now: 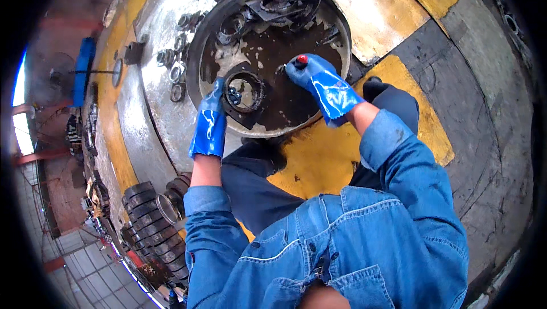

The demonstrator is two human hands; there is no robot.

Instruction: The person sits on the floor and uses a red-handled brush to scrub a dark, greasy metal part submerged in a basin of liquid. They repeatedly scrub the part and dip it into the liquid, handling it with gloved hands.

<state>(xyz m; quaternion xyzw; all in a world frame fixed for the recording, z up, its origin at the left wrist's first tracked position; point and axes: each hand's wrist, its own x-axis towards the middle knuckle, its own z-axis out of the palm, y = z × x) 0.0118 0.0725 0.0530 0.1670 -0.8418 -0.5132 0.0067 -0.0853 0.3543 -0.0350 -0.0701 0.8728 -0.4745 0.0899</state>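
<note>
In the head view, the person's left hand (213,102), in a glossy, wrinkled blue glove, lies along the outer edge of a thick, dark, grimy ring (257,85); its fingers are partly hidden, so whether they pinch the ring or merely steady it cannot be told. The ring rests near the lower left wall of a broad round metal pan (195,52), its pale streaked bottom showing through the hole. The right hand (313,75), gloved alike, is curled into a fist around a red-ended tool (302,59), most of which the glove covers. Murky brown liquid (268,49) with pale flecks fills much of the pan. Blackened parts (279,7) heap at the far side, overlapping too closely to separate. Outside, small metal rings (177,71) cluster on a worn, shiny plate; ribbed black cylinders (151,218) blur toward the dark fisheye rim.
</note>
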